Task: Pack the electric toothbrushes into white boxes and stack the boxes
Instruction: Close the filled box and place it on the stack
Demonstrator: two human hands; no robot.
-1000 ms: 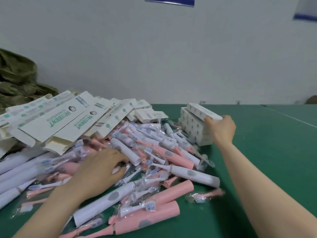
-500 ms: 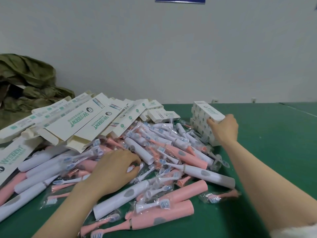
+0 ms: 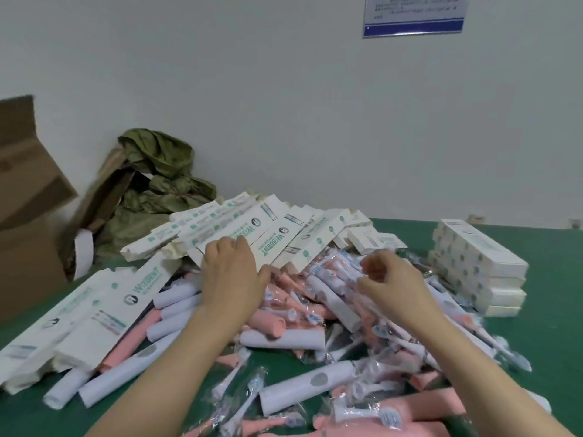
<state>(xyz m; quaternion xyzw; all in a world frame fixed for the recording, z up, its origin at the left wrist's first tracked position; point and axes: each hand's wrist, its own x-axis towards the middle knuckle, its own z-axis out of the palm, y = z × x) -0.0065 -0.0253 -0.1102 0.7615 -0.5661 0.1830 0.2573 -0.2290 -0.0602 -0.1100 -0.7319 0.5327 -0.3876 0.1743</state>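
Cardboard is my first worry: the flat white boxes lie fanned and overlapping from the table's left edge to its far edge. The left hand lies on one of them, fingers over its face and thumb by its lower edge; whether it pinches the sheet I cannot tell. Pulling one out could drag its neighbours off the fan, I judge. Beside them the toothbrushes, pink and white handles with bagged heads, are heaped loose from the middle to the near edge. The right hand hangs over the heap with fingers curled, too blurred for me to say if it holds anything. Slick bags could snag and lift a second piece, or send a handle rolling off the near edge. Toward the far right corner the stack of packed boxes sits slightly staggered, loose brushes at its foot; a knock might topple it. The table has a green top. At its far left stand a brown carton and a bundle of green cloth, against a plain pale wall with a blue-edged notice at upper right.
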